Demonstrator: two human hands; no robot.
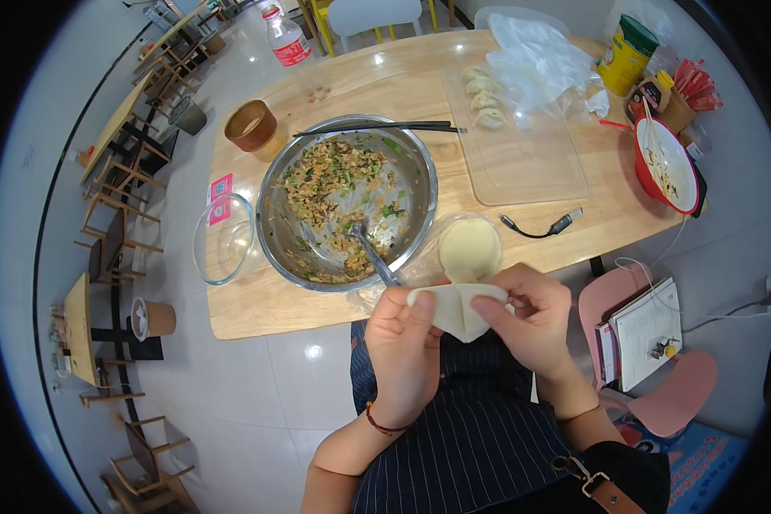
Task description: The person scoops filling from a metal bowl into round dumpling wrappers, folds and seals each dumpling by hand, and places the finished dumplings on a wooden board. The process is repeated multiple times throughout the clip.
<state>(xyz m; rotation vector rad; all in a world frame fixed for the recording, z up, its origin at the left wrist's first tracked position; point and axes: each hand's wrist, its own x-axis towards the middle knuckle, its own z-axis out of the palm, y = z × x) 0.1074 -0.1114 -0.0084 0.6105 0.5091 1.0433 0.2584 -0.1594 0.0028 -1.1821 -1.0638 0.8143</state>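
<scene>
Between both hands, just off the table's near edge, is a folded dumpling wrapper, pinched at its middle. My left hand grips its left side and my right hand its right side, thumbs on the near face. Round wrappers lie stacked on plastic film just beyond. A steel bowl holds chopped filling, with a metal spoon resting in it and black chopsticks across its far rim. Several finished dumplings sit in a column on a clear plastic tray.
On the wooden table stand a glass bowl, a brown cup, a plastic bottle, a short cable, a red bowl and a yellow canister. A pink chair bearing papers is at the right.
</scene>
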